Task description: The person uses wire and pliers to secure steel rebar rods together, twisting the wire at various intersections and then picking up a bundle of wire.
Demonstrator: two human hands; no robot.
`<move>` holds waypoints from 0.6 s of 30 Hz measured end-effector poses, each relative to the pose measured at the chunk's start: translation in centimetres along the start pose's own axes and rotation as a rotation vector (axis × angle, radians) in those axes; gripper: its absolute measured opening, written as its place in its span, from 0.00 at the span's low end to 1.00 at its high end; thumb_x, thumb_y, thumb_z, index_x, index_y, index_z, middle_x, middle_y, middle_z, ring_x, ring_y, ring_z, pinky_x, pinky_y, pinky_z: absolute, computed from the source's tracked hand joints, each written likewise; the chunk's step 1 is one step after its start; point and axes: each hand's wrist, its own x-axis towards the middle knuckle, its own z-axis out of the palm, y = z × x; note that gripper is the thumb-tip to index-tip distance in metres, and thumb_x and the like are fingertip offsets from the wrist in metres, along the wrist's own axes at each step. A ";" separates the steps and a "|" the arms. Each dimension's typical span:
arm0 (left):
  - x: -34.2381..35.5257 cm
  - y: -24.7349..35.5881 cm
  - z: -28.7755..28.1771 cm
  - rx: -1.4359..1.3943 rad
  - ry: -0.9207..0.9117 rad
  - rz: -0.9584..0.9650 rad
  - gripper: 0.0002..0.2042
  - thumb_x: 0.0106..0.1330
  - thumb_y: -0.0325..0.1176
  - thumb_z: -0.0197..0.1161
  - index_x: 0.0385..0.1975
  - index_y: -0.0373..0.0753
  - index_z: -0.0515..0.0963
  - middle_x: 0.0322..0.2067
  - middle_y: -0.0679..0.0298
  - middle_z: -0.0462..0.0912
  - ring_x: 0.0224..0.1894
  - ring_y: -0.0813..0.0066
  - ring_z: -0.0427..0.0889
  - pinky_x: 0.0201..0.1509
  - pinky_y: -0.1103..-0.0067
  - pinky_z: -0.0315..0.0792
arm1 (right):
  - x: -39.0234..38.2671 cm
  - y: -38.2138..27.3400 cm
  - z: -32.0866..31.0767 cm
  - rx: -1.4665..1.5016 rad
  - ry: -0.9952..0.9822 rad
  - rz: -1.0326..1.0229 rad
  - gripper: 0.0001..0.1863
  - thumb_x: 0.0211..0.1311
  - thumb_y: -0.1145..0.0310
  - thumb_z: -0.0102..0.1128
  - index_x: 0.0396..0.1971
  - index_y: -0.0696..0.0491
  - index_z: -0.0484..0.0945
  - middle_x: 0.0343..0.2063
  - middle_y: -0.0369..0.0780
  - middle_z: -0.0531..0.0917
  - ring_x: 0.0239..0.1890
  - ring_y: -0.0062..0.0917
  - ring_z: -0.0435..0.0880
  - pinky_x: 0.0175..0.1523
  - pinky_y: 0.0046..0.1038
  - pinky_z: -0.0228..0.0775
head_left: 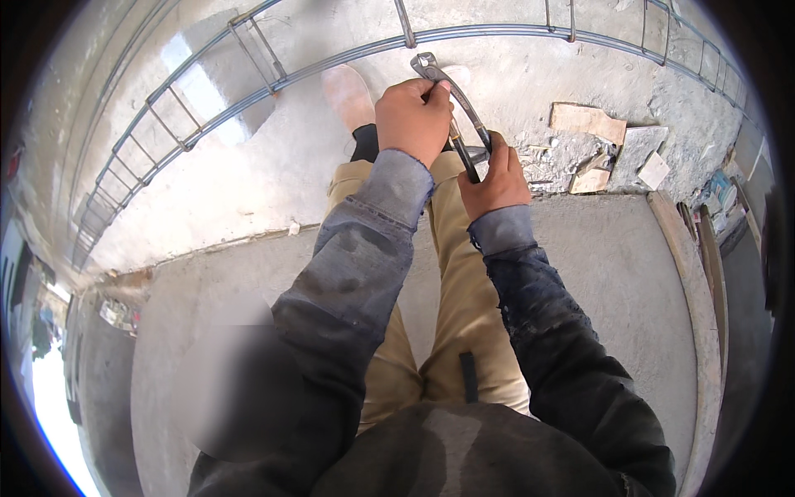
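The pincers [470, 113] are on the person's side of the steel-bar cage [497, 31], head toward its near bars, long axis running back from it and slightly rightward. The right hand [497, 178] curls round the parted handles; the left hand [411, 118] is tightly bent against the tool behind its head, its grip hidden. The cage crosses directly ahead, with broken boards [586, 124] short of it, rightward.

You're on a building site, looks like. Steel rebar cage [497, 31] runs across in front of you, bare concrete floor [224, 184] below. Rubble [542, 159], broken slabs [588, 123], rough plank [675, 257] to your right.
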 end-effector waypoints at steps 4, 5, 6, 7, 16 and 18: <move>0.4 1.7 -1.3 -1.063 -0.434 -0.452 0.07 0.65 0.32 0.53 0.29 0.36 0.71 0.23 0.69 0.71 0.22 0.82 0.69 0.23 0.87 0.66 | 0.3 1.4 1.2 0.334 -0.102 -0.017 0.36 0.39 0.80 0.52 0.56 0.51 0.59 0.43 0.46 0.72 0.45 0.40 0.73 0.49 0.36 0.66; 0.7 1.3 -1.9 -1.240 -0.544 -0.506 0.06 0.65 0.32 0.51 0.29 0.36 0.70 0.22 0.69 0.70 0.21 0.83 0.67 0.22 0.87 0.65 | 0.6 1.6 1.0 0.504 -0.203 -0.075 0.39 0.37 0.83 0.45 0.59 0.52 0.57 0.49 0.46 0.70 0.48 0.41 0.70 0.54 0.36 0.60; 0.8 1.0 -2.3 -1.414 -0.658 -0.561 0.06 0.66 0.31 0.50 0.29 0.37 0.69 0.22 0.69 0.69 0.20 0.84 0.66 0.22 0.87 0.64 | 0.9 1.7 0.7 0.535 -0.223 -0.204 0.40 0.36 0.84 0.45 0.59 0.53 0.56 0.49 0.46 0.70 0.49 0.41 0.70 0.55 0.36 0.60; 0.8 1.1 -2.7 -1.379 -0.604 -0.563 0.06 0.66 0.31 0.50 0.29 0.36 0.69 0.21 0.69 0.68 0.20 0.85 0.65 0.21 0.88 0.64 | 1.1 1.7 0.3 0.560 -0.242 -0.334 0.40 0.36 0.84 0.45 0.59 0.53 0.55 0.49 0.46 0.69 0.49 0.40 0.70 0.55 0.36 0.59; 0.5 0.9 -5.0 -1.552 -0.658 -0.408 0.08 0.68 0.32 0.44 0.29 0.36 0.67 0.21 0.68 0.66 0.21 0.83 0.65 0.23 0.86 0.63 | 3.9 1.7 -2.0 0.658 -0.817 -0.290 0.15 0.32 0.84 0.49 0.26 0.55 0.72 0.38 0.43 0.72 0.44 0.33 0.72 0.49 0.26 0.63; 0.7 1.4 -6.1 -1.468 -0.757 -0.286 0.09 0.69 0.34 0.44 0.29 0.37 0.67 0.21 0.68 0.65 0.22 0.82 0.64 0.25 0.85 0.63 | 4.9 2.2 -2.0 0.726 -0.708 -0.325 0.14 0.31 0.85 0.49 0.23 0.54 0.73 0.38 0.45 0.71 0.45 0.35 0.71 0.49 0.27 0.63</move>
